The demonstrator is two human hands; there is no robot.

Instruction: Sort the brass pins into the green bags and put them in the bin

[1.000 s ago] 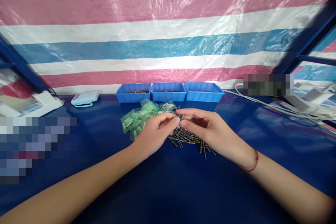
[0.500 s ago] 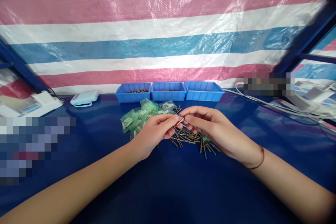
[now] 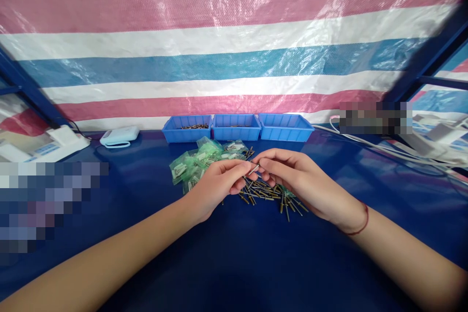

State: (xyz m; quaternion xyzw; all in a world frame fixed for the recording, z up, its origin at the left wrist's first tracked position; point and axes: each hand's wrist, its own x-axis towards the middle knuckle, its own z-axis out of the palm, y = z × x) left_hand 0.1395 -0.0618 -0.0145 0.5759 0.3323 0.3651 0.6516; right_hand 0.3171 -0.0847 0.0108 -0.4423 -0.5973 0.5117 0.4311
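Head view: hands fingertip-to-fingertip, palms inward.

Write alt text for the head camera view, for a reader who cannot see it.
Two bare hands, left hand and right hand, meet above a blue table, pinching a small metal pin over a pile of loose pins. Green packets and three blue bins lie behind.

Bright, even daylight glows through the tarp, which shows glare. The bench shines softly. Corners darken and bend; patches are pixelated.
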